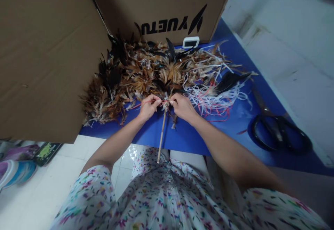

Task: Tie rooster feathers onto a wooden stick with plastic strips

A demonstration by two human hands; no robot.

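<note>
A thin wooden stick (161, 136) points from my lap up to a tuft of brown and black feathers at its top end. My left hand (148, 106) is closed in a pinch on a red string (142, 103) that runs to the stick's top. My right hand (182, 106) is closed around the feathers at the stick's top. Both hands meet over the near edge of a blue table (182, 136). Behind them lies a big heap of brown, black and white feathers (146, 73).
Large black-handled scissors (279, 131) lie on the table to the right. White and red strips (216, 99) spread beside the heap. A cardboard box (161, 4) stands behind, another cardboard panel (44, 56) at left. White tiled floor and sandals (15, 169) lie lower left.
</note>
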